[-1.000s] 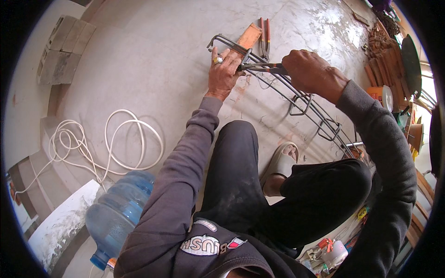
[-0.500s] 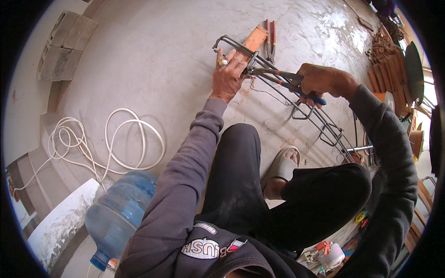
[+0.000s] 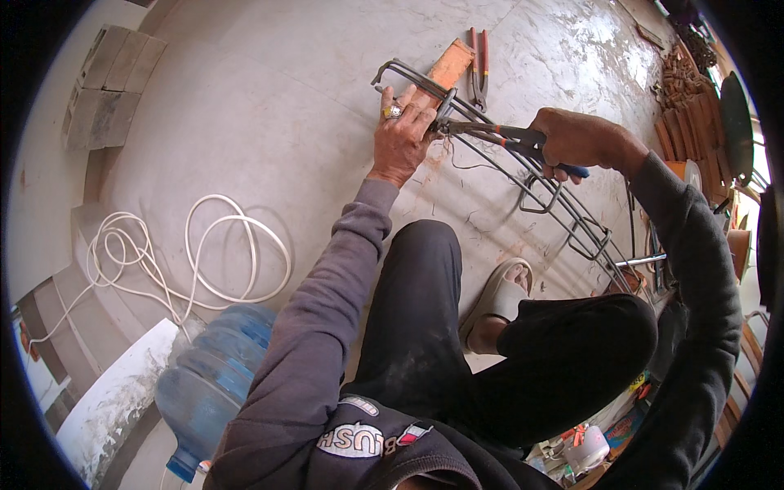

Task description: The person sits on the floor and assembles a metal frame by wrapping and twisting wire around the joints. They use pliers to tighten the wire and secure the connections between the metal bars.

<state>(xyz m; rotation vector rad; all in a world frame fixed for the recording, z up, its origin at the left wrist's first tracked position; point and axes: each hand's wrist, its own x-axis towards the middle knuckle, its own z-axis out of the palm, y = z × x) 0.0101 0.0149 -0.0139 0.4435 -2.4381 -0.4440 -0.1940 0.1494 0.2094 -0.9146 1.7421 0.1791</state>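
A long cage of dark steel rods (image 3: pixel 446 103) with bent stirrups slants across the floor, its far end over an orange brick-like block (image 3: pixel 454 62). My left hand (image 3: pixel 398 149), with a ring on one finger, grips the cage at a stirrup near this end. In my right hand (image 3: pixel 581 140) are long-handled pliers (image 3: pixel 488 131). Their jaws meet the rods at a joint just beside my left fingertips, and the jaw tips are too small to make out. Thin wire (image 3: pixel 469 166) trails below that joint.
Red-handled pliers (image 3: pixel 479 69) lie beyond the block. Hollow grey blocks (image 3: pixel 110 86) stand far left, above a coiled white cable (image 3: pixel 237 249) and a blue water bottle (image 3: pixel 214 367). Stacked brown tiles (image 3: pixel 682 126) line the right side. My sandalled foot (image 3: pixel 500 304) rests near the cage.
My right hand and the plier handles have shifted slightly to the right, and the handles look closer together. My left hand keeps its place on the cage.
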